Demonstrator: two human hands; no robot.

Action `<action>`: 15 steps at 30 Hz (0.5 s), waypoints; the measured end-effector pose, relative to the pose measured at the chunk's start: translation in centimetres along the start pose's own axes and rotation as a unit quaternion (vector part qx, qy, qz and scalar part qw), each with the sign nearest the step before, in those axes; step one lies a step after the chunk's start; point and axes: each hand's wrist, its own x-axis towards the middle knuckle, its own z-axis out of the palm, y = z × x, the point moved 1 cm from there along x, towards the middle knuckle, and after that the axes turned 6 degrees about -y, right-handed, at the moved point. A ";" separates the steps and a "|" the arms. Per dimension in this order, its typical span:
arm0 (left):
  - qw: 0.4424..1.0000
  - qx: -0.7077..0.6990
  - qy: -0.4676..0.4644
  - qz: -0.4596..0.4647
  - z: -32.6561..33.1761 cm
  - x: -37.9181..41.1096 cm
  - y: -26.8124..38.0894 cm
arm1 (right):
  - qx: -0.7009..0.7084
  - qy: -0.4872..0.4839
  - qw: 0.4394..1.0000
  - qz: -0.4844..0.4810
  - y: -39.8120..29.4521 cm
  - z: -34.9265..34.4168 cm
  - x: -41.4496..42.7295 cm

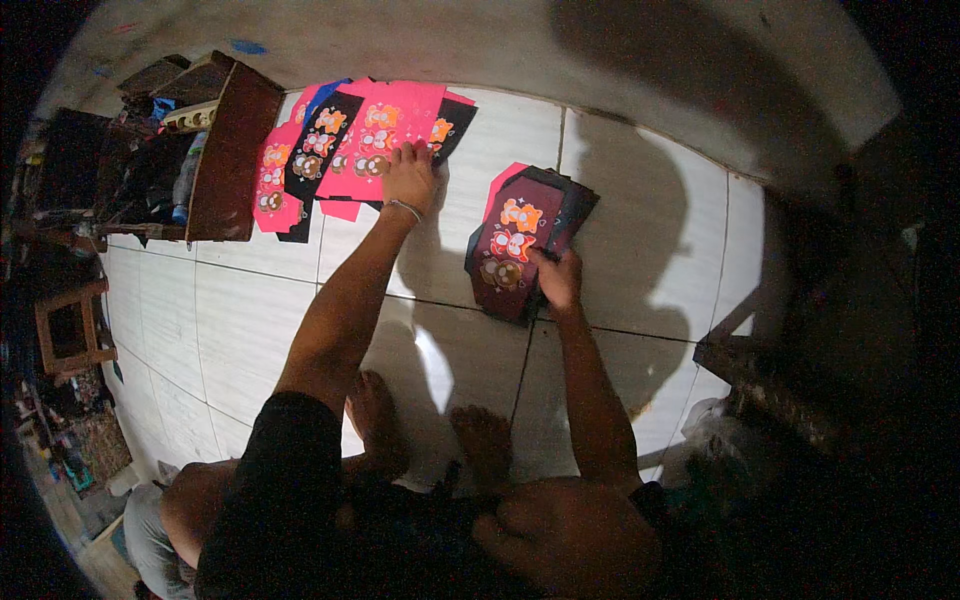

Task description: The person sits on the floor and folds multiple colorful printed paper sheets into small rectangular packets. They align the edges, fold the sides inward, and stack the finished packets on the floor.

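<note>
My right hand (560, 281) holds a stack of flat printed panels (517, 232) just above or on the tiles, thumb on top. The uppermost panel looks dark maroon in shadow and bears three cartoon animals; black and pink edges stick out beneath it. To the left, my left hand (409, 178) lies on the right side of a large pink printed panel (405, 101). Whether its fingers pinch the panel cannot be made out. Around that panel, black printed panels (319, 139) and more pink ones (271, 184) overlap on the floor, with a blue edge among them.
A brown wooden shelf unit (225, 150) crammed with items stands beside the panels. Below it are a small wooden frame (75, 326) and clutter. A wall (465, 45) bounds the tiled floor (262, 270). Dark furniture (750, 367) and a pale plastic bag (712, 435) are at right.
</note>
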 end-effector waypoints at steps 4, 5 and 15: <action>1.000 -0.022 -0.009 -0.017 0.3 1.2 -1.4 | -0.053 0.015 0.998 0.001 1.2 0.6 1.1; 0.999 -0.038 -0.027 -0.026 -0.3 1.2 -1.4 | -0.069 0.028 0.997 -0.004 1.2 0.9 1.2; 0.957 -0.254 0.010 0.137 -3.5 -11.5 8.6 | 0.238 -0.031 0.971 0.001 -2.9 5.2 0.1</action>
